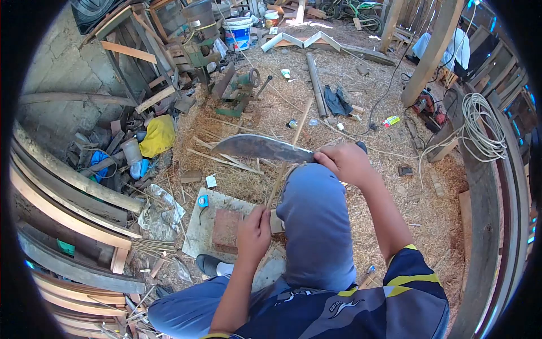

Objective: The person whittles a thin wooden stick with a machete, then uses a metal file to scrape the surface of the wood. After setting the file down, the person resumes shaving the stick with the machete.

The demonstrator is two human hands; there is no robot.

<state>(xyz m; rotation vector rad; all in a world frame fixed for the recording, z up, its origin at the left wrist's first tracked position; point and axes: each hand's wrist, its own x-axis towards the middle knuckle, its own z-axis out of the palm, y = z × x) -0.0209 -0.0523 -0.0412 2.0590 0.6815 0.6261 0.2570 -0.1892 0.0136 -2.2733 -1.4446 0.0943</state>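
Observation:
My right hand (pixel 345 163) is closed round the handle of a machete (pixel 257 147), its broad curved blade pointing left above my raised knee. A thin wooden stick (pixel 276 186) slants up from my left hand (pixel 254 233), whose fingers are wrapped about its lower end. The blade crosses the stick near its middle, just beyond the knee, and the stick's upper part (pixel 302 121) shows past the blade. Below my left hand lie a reddish brick (pixel 227 228) and a pale board (pixel 197 233), with a blue tape measure (pixel 203 201) at the board's corner.
Wood shavings cover the ground, with thin split sticks (pixel 226 157) beyond the blade. Curved timber pieces (pixel 68 198) are stacked at left, near a yellow bag (pixel 158 136). A green metal machine (pixel 234 96) stands ahead. Coiled rope (pixel 483 127) hangs at right; a person (pixel 456 48) sits behind a post.

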